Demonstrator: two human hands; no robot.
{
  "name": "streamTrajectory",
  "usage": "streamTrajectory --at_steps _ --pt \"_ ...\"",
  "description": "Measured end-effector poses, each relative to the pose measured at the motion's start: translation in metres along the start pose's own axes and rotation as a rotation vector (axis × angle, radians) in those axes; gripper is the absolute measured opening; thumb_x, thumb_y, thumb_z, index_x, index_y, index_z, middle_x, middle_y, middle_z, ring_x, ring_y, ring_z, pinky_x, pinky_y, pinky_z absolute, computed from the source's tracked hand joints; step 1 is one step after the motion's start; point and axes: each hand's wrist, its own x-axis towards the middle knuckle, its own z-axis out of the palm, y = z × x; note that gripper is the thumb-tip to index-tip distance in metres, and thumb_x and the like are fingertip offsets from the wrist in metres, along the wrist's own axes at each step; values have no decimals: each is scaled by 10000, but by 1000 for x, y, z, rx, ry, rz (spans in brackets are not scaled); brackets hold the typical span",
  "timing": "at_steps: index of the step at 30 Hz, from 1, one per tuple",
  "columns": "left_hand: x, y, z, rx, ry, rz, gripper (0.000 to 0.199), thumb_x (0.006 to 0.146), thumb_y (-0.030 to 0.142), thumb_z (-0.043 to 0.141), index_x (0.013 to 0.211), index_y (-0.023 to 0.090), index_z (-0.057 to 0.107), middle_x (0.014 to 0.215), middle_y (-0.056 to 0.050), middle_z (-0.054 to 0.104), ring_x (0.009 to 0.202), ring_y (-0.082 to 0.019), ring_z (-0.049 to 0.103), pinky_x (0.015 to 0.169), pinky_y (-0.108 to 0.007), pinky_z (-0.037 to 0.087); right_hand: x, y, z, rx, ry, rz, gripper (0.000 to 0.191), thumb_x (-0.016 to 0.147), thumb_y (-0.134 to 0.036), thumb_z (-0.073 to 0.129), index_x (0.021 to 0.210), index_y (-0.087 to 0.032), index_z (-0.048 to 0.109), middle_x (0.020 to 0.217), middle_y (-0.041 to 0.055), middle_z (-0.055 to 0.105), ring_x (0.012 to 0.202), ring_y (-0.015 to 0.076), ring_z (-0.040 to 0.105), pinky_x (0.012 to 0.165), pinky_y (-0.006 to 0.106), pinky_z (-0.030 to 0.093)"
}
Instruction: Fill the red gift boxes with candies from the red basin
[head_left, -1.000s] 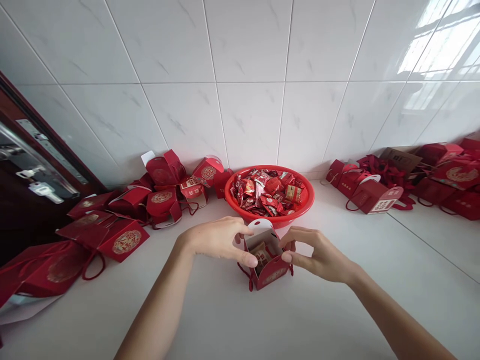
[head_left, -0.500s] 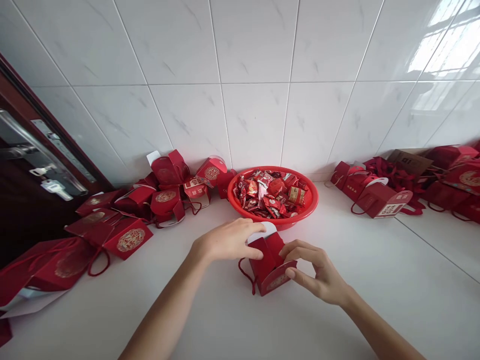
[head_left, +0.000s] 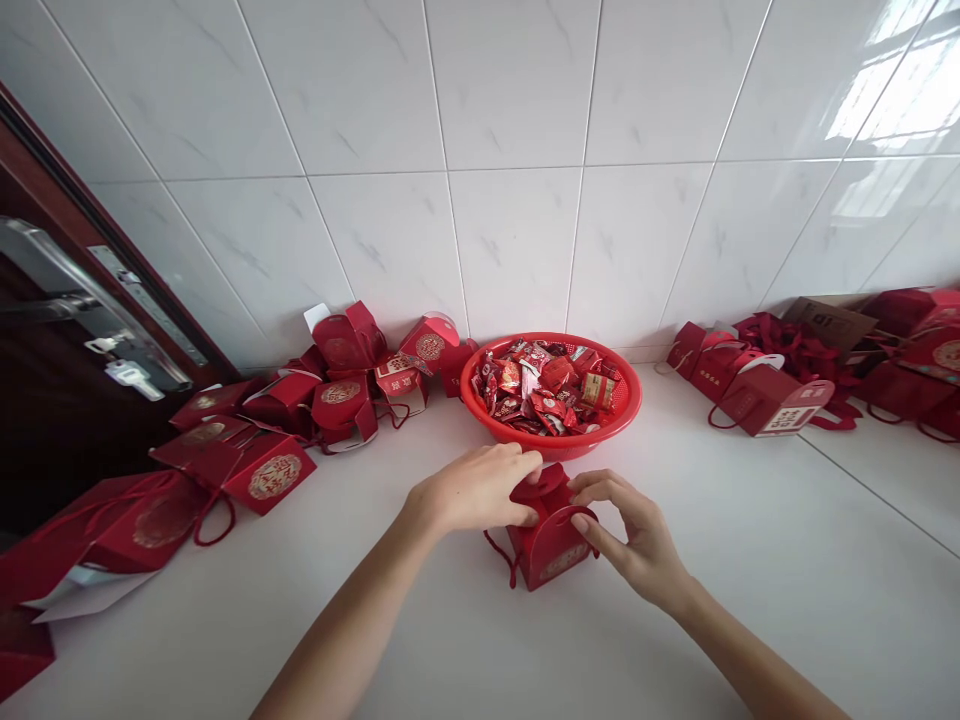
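Observation:
A small red gift box (head_left: pixel 556 552) with a pale printed emblem and red cord loops stands upright on the white tabletop before me. Its curved end flaps are raised and tilted in toward the middle, so its inside is mostly hidden. My left hand (head_left: pixel 480 488) is closed on the far and left part of the box, thumb along the side and fingertips at the far flap. On the right, my right hand (head_left: pixel 634 535) pinches the near flap between thumb and fingers. Just behind the box sits a red plastic basket (head_left: pixel 628 408) holding many wrapped candies (head_left: pixel 551 385).
Several red gift boxes (head_left: pixel 274 475) lie in a cluster on the left. More boxes (head_left: pixel 776 400) and red ribbon (head_left: pixel 795 350) lie on the right. White wall tiles (head_left: pixel 517 240) rise behind; a dark door with keys (head_left: pixel 133 378) is at far left.
The box's end flaps have folded up and inward, covering the opening that showed before. My left hand has shifted slightly right; my right hand stays at the near flap.

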Motion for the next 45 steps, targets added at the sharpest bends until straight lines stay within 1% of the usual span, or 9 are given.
streamTrajectory --at_steps 5,11,17,23,26,33,37,40,45 --pt "-3 2 -1 -99 -56 -1 491 968 585 322 794 210 586 871 -54 635 767 -218 601 626 -302 394 -2 7 8 -66 102 110 165 894 -354 691 1013 -251 640 1145 84 669 1055 236 660 900 384 554" --pt "-2 6 1 -94 -149 -100 414 831 559 584 1091 237 598 1074 -72 658 866 -242 640 628 -292 429 1 13 10 62 34 365 350 920 -525 578 1123 -244 618 1166 94 686 1107 255 643 1019 457 500" --pt "5 -8 -1 -154 -203 -157 799 788 629 644 1489 337 399 1381 -141 578 1125 -320 642 812 -366 519 8 23 2 220 -75 592 415 899 -453 503 1241 -238 598 1318 112 656 1251 278 597 1011 445 502" --pt "14 -25 -3 -134 -226 -83 937 745 720 649 1545 326 363 1541 -144 468 1359 -359 502 980 -404 490 7 32 4 120 -90 527 353 803 -345 606 1127 -206 587 848 44 736 872 249 698 837 432 537" --pt "15 -26 -3 -182 -244 -109 985 731 720 660 1564 307 337 1573 -172 412 1225 -353 615 888 -380 530 10 27 -6 193 -42 528 360 797 -387 673 1095 -200 599 638 -30 615 703 205 647 711 364 517" --pt "6 -12 -4 -84 -99 -153 766 707 671 681 1347 265 574 1379 -141 596 1228 -353 582 846 -365 519 37 -4 -38 453 110 425 284 765 -426 788 922 -211 689 619 -30 554 566 125 516 567 272 456" --pt "-1 -3 -6 -80 -92 -222 697 726 622 678 1308 247 601 1193 -131 678 1048 -344 652 685 -336 500 64 -29 -43 380 -134 381 230 816 -415 765 847 -195 707 653 -6 607 584 117 542 583 263 482" --pt "-6 -6 -13 -143 -33 -159 667 731 580 714 1305 253 622 1089 -94 702 981 -314 662 689 -326 483 83 -44 -45 260 -308 354 250 837 -428 740 853 -180 711 679 14 643 627 139 598 617 282 522" --pt "-17 -23 -32 -591 86 -31 760 779 562 733 1426 220 527 865 -26 688 729 -193 638 668 -305 479 103 -54 -48 134 -414 289 252 859 -436 707 854 -185 711 694 16 654 641 152 631 610 286 545"
